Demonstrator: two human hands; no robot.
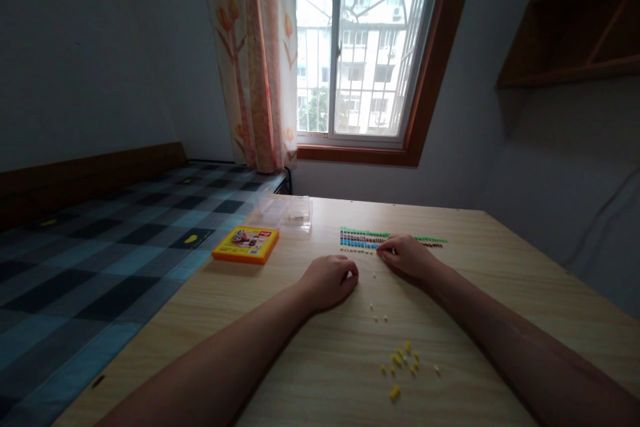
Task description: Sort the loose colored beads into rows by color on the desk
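My left hand (pixel 331 280) rests on the wooden table (pixel 500 280) with its fingers curled under; what it holds, if anything, is hidden. My right hand (pixel 406 257) lies just right of it, fingertips pinched together at the near edge of several rows of small beads (pixel 365 237) in green, red, blue and tan. A few tiny white beads (pixel 379 317) lie between my forearms. Nearer to me is a small scatter of yellow beads (pixel 400 363).
An orange-yellow flat box (pixel 245 244) lies at the table's left side, with a clear plastic box (pixel 283 212) behind it. A bed with a checked cover (pixel 100 247) adjoins the table's left edge. A window and curtain stand behind; a wooden shelf (pixel 575 33) hangs at upper right.
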